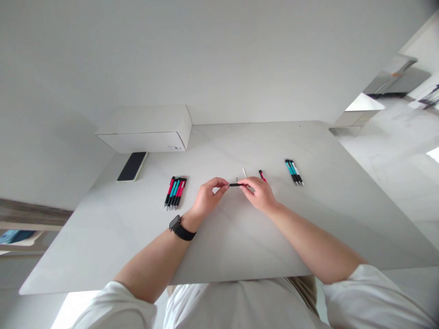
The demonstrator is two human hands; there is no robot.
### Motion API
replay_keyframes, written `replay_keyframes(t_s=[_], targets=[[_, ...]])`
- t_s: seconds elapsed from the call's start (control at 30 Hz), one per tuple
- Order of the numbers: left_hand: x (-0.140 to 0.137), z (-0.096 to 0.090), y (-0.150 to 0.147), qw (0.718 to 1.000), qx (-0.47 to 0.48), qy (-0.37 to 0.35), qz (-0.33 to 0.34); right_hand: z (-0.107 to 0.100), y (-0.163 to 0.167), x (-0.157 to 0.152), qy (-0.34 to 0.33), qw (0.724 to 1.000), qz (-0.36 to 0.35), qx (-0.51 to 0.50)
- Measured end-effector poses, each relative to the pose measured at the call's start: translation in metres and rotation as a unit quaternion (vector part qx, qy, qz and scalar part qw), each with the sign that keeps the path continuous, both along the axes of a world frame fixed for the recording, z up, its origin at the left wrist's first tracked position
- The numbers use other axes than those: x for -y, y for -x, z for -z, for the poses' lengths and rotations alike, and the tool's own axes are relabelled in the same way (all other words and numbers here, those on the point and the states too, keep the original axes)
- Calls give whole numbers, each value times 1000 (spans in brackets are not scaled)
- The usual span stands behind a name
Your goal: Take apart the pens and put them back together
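Between my two hands a black pen barrel [235,185] is held level above the table. My left hand [206,196] pinches its left end, where a thin tip shows at the fingers. Its right end is in the closed fingers of my right hand [259,195]. Just behind my hands lie a thin white stick like a pen refill [244,172] and a tiny dark piece [237,179], too small to make out. A red and black pen part [262,175] lies behind my right hand, which partly hides it.
To the left is a row of several red, teal and black pens [175,193]. Another row of teal, white and black pens [294,172] lies right. A phone [132,166] rests before a long white box [147,141] on the pale table [233,246], against the wall.
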State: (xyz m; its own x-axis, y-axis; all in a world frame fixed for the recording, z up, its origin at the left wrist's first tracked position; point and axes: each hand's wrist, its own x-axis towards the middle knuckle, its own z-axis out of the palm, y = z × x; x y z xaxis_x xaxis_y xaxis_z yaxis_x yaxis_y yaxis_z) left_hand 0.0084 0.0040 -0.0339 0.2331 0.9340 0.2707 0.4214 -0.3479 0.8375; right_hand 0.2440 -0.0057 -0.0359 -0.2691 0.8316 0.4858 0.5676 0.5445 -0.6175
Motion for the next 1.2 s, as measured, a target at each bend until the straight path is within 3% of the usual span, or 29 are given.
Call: replay_keyframes(t_s=[0.33, 0.9, 1.2], targets=[[0, 0, 0, 1000, -9, 4, 0, -3, -1, 0, -28, 999, -16, 16], [3, -5, 0, 1000, 15, -18, 1, -10, -2, 4, 26, 999, -13, 28], [3, -5, 0, 1000, 8, -12, 2, -9, -1, 1, 20, 999, -18, 31]])
